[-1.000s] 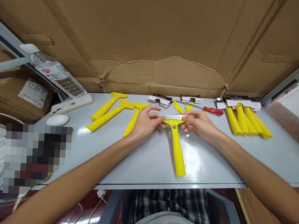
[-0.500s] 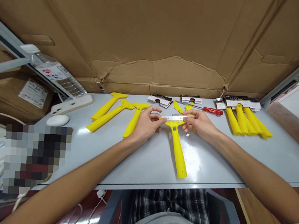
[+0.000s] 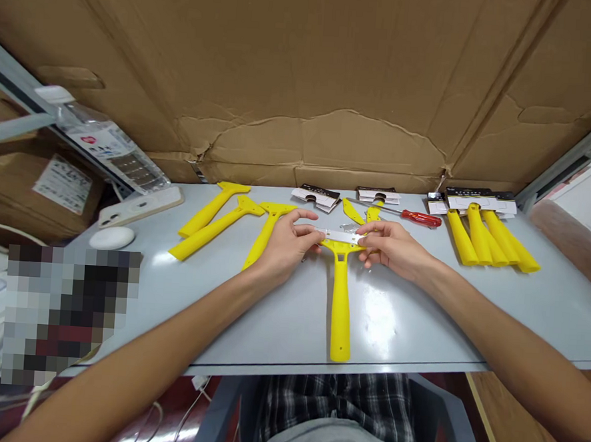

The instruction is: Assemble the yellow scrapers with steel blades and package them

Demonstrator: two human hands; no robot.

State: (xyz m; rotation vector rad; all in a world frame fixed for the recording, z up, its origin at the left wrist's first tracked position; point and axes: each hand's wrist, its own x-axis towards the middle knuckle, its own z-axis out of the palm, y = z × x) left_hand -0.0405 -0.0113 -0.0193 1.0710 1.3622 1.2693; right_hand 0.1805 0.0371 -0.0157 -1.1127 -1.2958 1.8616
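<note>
A yellow scraper handle (image 3: 341,310) lies on the grey table with its butt towards the front edge. Across its wide head is a silvery metal blade strip (image 3: 342,236). My left hand (image 3: 290,242) pinches the strip's left end between thumb and fingers. At the right end, my right hand (image 3: 387,246) grips it the same way, thumb in front. Some fingertips are hidden behind the head. Just beyond the right hand lie loose yellow scraper parts (image 3: 353,210) and small metal pieces (image 3: 348,227).
Several yellow handles (image 3: 209,231) lie at left, and a packaged bunch (image 3: 480,239) at right. A red screwdriver (image 3: 420,219) and black-and-white cards (image 3: 315,197) are at the back. A phone (image 3: 141,207), white mouse (image 3: 112,238) and bottle (image 3: 110,141) stand left. Cardboard (image 3: 305,68) walls the back.
The handle's butt has swung left and slightly nearer the table edge, so the scraper is straighter. Both hands have shifted slightly left, still gripping the strip's ends.
</note>
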